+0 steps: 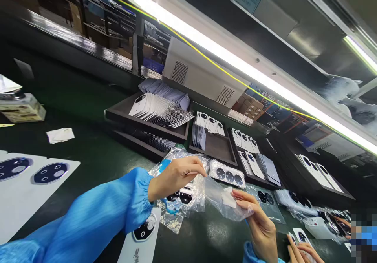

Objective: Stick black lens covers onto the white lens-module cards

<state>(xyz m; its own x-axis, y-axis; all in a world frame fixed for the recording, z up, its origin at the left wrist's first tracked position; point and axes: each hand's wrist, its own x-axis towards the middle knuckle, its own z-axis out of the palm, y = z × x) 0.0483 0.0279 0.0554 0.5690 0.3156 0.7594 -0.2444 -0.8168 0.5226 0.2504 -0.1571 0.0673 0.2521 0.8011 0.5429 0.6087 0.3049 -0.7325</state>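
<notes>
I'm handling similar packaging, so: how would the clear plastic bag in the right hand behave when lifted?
The clear plastic bag looks floppy, since it creases and sags from the right hand. It is probably light, and its glossy film may slip from a loose pinch.

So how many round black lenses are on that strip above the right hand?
3 round black lenses, in one row on the strip above the right hand: left, middle, right. None looks hidden.

Phone factory workbench point(82, 145), stacked back covers point(160, 112)
</notes>
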